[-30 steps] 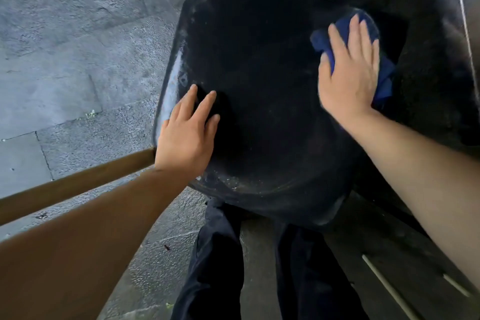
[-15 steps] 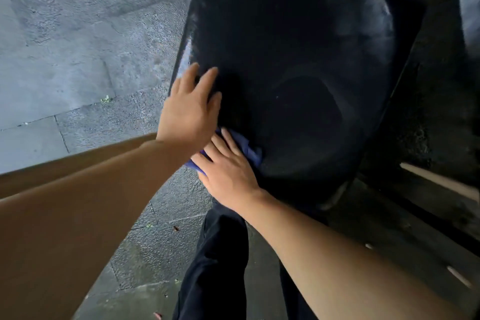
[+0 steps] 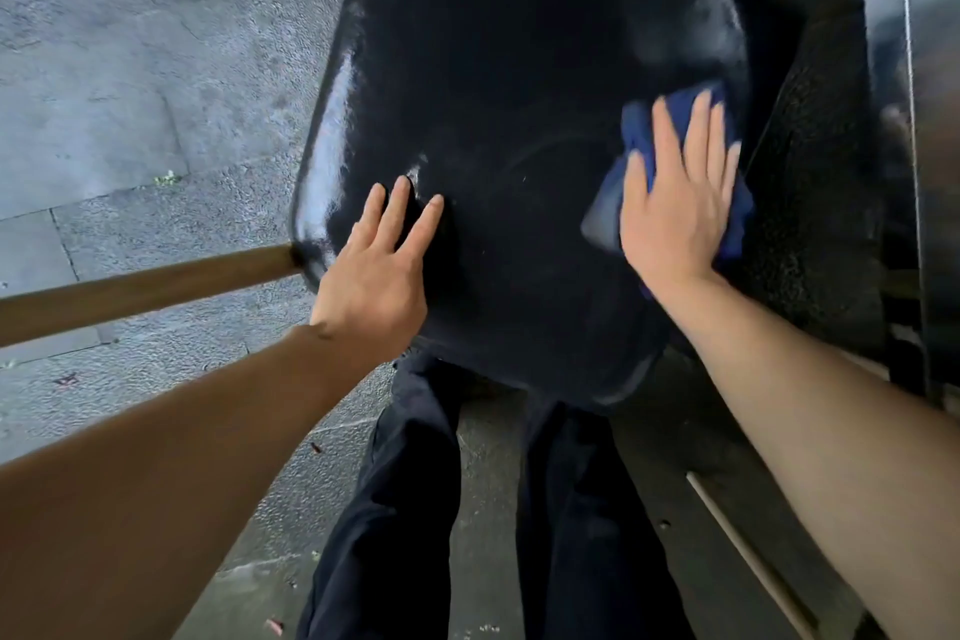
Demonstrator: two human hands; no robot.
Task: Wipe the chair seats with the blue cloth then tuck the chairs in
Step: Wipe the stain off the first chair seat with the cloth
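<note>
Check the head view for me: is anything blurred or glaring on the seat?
Head view: right hand and blue cloth are motion-blurred; left hand is sharper. Glare streaks the chair seat along its left edge; its centre is very dark.

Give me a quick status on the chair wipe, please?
Left hand flat on black chair seat, bracing. Right hand presses blue cloth on seat's right side. Nothing blocking.
</note>
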